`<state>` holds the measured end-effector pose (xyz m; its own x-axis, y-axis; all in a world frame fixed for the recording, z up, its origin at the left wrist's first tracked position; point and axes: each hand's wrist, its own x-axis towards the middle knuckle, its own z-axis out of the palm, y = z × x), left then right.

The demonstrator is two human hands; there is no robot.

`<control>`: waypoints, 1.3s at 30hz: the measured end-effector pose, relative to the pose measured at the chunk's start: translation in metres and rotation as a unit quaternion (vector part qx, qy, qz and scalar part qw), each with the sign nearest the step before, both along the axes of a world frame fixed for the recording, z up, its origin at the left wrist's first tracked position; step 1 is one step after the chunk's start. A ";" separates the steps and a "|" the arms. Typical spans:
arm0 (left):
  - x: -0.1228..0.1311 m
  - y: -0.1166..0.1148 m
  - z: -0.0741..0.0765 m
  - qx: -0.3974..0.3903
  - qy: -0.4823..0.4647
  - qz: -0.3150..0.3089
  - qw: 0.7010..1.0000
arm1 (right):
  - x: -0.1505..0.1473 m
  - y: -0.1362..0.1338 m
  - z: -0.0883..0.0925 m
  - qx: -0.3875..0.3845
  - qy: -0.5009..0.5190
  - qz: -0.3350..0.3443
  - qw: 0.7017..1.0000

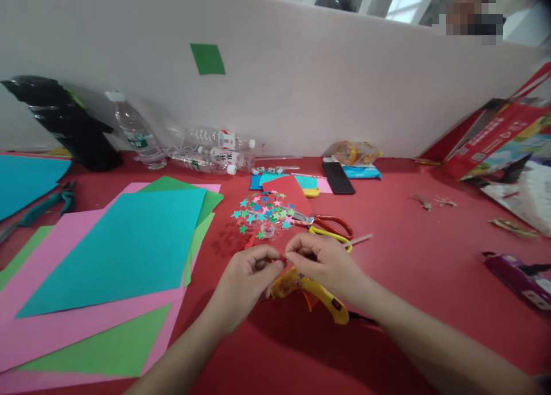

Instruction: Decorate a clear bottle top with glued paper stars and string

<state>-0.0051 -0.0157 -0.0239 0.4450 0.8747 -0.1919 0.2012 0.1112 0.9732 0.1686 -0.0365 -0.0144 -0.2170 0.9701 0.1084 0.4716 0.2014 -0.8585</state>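
Left hand [247,275], right hand [323,263] pinch red scrap [282,258]; sheets [120,251] crowd left.

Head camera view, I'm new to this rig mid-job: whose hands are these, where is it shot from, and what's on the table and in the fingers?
There is no machine here: one camera sits on a person's head and looks forward and down, so the two bare arms entering from below are that person's own. The left hand and right hand meet at the fingertips, pinching a small red piece. Just under them lies a yellow glue gun. Beyond are a pile of paper stars and red-handled scissors. To the left lie coloured sheets, a teal sheet on top. All rests on a red table.
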 end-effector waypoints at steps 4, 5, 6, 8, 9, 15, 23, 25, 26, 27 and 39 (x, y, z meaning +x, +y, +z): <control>0.001 -0.002 -0.002 0.029 0.008 0.010 1.000 | 0.005 -0.005 -0.009 0.095 -0.063 0.010 0.993; 0.001 -0.003 -0.002 0.036 0.016 0.013 0.999 | 0.006 -0.006 -0.012 0.137 -0.083 0.008 0.987; 0.002 -0.003 -0.001 0.034 0.024 0.015 0.999 | 0.007 -0.006 -0.014 0.185 -0.106 0.008 0.977; 0.003 -0.002 0.000 0.000 0.029 0.012 1.000 | 0.008 -0.006 -0.018 0.278 -0.160 0.013 0.947; 0.003 -0.002 0.001 -0.026 0.025 0.009 0.999 | 0.008 -0.006 -0.021 0.316 -0.184 0.018 0.930; 0.004 -0.001 0.003 -0.085 -0.020 0.020 0.996 | 0.013 -0.011 -0.025 0.385 -0.219 0.045 0.896; -0.014 0.009 0.014 0.070 -0.025 0.118 0.990 | 0.039 -0.014 -0.006 -0.025 -0.424 -0.043 0.904; -0.020 0.013 0.013 0.082 -0.026 0.124 0.988 | 0.043 -0.015 -0.006 -0.094 -0.421 -0.023 0.902; -0.022 0.015 0.012 0.087 -0.026 0.125 0.988 | 0.044 -0.015 -0.007 -0.108 -0.405 -0.012 0.908; -0.023 0.017 0.011 0.091 -0.024 0.126 0.988 | 0.044 -0.016 -0.008 -0.112 -0.387 -0.004 0.915; -0.037 0.031 0.010 0.123 -0.049 0.197 0.971 | 0.053 -0.009 -0.026 -0.189 -0.092 0.018 0.978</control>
<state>-0.0422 0.0150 -0.0142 0.0711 0.9950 0.0707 0.0952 -0.0774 0.9924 0.2214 -0.0455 -0.0403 -0.2337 0.9250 -0.2995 0.6230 -0.0940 -0.7766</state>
